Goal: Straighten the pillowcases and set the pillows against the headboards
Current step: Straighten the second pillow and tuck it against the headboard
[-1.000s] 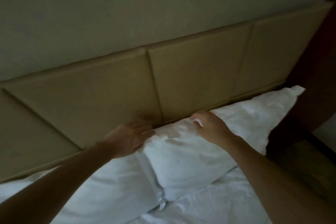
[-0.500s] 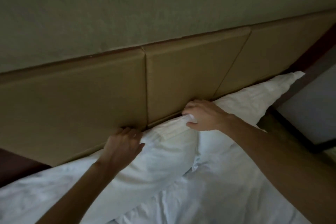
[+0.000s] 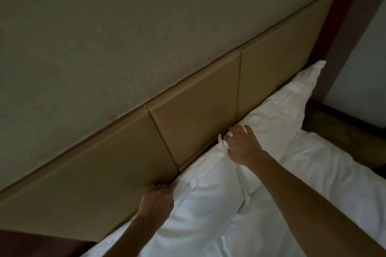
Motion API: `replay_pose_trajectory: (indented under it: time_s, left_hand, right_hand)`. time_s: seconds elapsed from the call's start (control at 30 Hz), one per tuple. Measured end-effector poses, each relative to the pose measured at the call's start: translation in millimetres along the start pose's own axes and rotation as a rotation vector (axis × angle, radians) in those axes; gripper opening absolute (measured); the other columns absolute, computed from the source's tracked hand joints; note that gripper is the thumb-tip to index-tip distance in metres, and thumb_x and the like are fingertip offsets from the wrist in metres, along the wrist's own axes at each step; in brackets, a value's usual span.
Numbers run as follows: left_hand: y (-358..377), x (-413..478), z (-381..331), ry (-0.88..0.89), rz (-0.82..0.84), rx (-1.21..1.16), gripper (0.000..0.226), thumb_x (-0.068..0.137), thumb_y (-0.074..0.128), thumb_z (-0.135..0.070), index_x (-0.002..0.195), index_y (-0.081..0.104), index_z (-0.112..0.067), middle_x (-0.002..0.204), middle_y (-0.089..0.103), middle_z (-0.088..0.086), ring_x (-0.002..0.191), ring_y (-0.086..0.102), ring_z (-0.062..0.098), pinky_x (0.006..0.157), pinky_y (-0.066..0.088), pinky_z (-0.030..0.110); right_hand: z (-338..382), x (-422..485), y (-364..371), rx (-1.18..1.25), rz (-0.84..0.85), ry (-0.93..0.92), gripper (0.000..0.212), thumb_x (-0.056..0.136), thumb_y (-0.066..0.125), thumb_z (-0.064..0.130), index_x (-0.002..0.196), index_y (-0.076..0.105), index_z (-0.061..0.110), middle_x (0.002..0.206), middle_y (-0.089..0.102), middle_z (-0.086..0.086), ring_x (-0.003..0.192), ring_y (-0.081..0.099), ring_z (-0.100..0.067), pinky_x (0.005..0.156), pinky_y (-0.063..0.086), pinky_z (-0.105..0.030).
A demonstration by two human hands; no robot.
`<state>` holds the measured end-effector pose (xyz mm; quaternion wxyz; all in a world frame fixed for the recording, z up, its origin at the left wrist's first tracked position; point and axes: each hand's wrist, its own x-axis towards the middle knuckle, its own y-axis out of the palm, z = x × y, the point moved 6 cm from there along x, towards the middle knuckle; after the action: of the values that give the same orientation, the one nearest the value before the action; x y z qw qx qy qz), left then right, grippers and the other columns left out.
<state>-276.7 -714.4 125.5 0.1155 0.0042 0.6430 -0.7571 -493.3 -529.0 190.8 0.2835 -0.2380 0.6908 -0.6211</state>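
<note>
Against the tan headboard [image 3: 198, 123], we clamp our left hand [image 3: 155, 202] and right hand [image 3: 242, 146] on the near white pillow's [image 3: 204, 200] top edge, seating it; smoothing its pillowcase likely follows.

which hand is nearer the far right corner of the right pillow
Right. The right hand rests at that pillow's near end; the left hand is on the other pillow, farther away.

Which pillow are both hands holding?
The nearer pillow: the left hand grips its top edge and the right hand its corner. The far pillow by the bed's edge lies untouched.
</note>
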Motion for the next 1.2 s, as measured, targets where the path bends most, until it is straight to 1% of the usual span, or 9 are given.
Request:
replay_pose_trajectory:
  time_s: [0.17,0.23,0.3,0.37,0.5,0.7,0.9,1.07,1.2]
  left_hand:
    - [0.1,6.7,-2.9,-0.019,0.028,-0.004,0.065,0.032,0.093,-0.038,0.091,0.076,-0.018,0.063,0.063,-0.001,0.052,0.062,0.021,0.051,0.054,0.027]
    - [-0.2,1.1,-1.5,-0.051,0.124,0.020,0.062,0.056,0.084,-0.048,0.110,0.071,-0.019,0.084,0.069,0.000,0.073,0.068,0.021,0.065,0.057,0.030]
    - [-6.0,-4.3,-0.5,-0.116,0.135,0.010,0.059,0.083,0.060,-0.051,0.135,0.050,-0.024,0.118,0.064,0.001,0.106,0.062,0.023,0.087,0.051,0.033]
    - [-12.9,-15.2,-4.3,-0.169,0.133,0.032,0.058,0.090,0.049,-0.052,0.142,0.039,-0.026,0.132,0.057,-0.001,0.116,0.057,0.023,0.093,0.047,0.034]
    - [-30.1,-61.7,-25.7,-0.205,0.134,0.096,0.052,0.093,0.044,-0.052,0.137,0.042,-0.024,0.128,0.060,0.000,0.115,0.058,0.023,0.089,0.047,0.036]
    - [-33.4,-162.4,-60.3,-0.344,0.182,0.003,0.054,0.093,0.044,-0.050,0.138,0.042,-0.021,0.131,0.057,0.006,0.119,0.054,0.025,0.100,0.042,0.040]
    - [-39.0,-267.0,-111.9,-0.541,0.107,-0.131,0.059,0.090,0.049,-0.052,0.141,0.041,-0.021,0.137,0.052,0.008,0.121,0.052,0.029,0.099,0.042,0.042]
    - [-16.2,-347.6,-155.3,-0.621,0.234,-0.224,0.061,0.091,0.051,-0.050,0.144,0.039,-0.021,0.139,0.049,0.011,0.125,0.049,0.031,0.101,0.040,0.045]
    - [22.8,-370.5,-192.1,-0.590,0.328,-0.299,0.058,0.092,0.050,-0.049,0.141,0.041,-0.021,0.136,0.052,0.011,0.123,0.051,0.032,0.100,0.041,0.046]
  right_hand:
    - [-26.1,-25.5,-7.2,0.042,0.067,0.002,0.051,0.096,0.050,0.037,0.144,0.044,0.022,0.155,0.030,-0.010,0.145,0.020,-0.029,0.119,0.017,-0.046]
    - [-30.6,-39.5,-13.3,0.068,0.075,-0.014,0.051,0.096,0.050,0.033,0.146,0.042,0.024,0.154,0.032,-0.009,0.144,0.022,-0.028,0.118,0.021,-0.044]
    - [-29.4,-56.3,-20.6,0.099,0.086,-0.032,0.052,0.096,0.050,0.030,0.147,0.041,0.024,0.154,0.032,-0.009,0.144,0.022,-0.027,0.118,0.021,-0.043]
    - [-25.6,-73.8,-30.8,0.122,0.077,-0.061,0.052,0.097,0.050,0.031,0.147,0.041,0.024,0.153,0.033,-0.008,0.144,0.023,-0.026,0.118,0.021,-0.041]
    - [-17.1,-111.0,-51.0,0.126,0.035,-0.132,0.051,0.096,0.050,0.030,0.146,0.043,0.024,0.150,0.038,-0.007,0.141,0.029,-0.025,0.115,0.026,-0.041]
    - [-2.8,-184.4,-53.4,0.134,0.120,-0.257,0.049,0.096,0.048,0.034,0.143,0.045,0.023,0.141,0.051,-0.006,0.128,0.047,-0.026,0.104,0.041,-0.040]
    - [24.0,-246.6,-14.5,0.073,0.263,-0.399,0.055,0.097,0.049,0.037,0.150,0.036,0.026,0.152,0.039,-0.005,0.135,0.040,-0.025,0.108,0.037,-0.037]
    - [62.8,-309.3,16.6,0.064,0.354,-0.506,0.055,0.097,0.050,0.039,0.149,0.038,0.026,0.152,0.041,-0.004,0.135,0.043,-0.025,0.106,0.040,-0.037]
    - [50.0,-367.7,47.3,0.111,0.413,-0.454,0.053,0.097,0.050,0.039,0.148,0.039,0.026,0.153,0.040,-0.001,0.136,0.042,-0.023,0.108,0.038,-0.036]
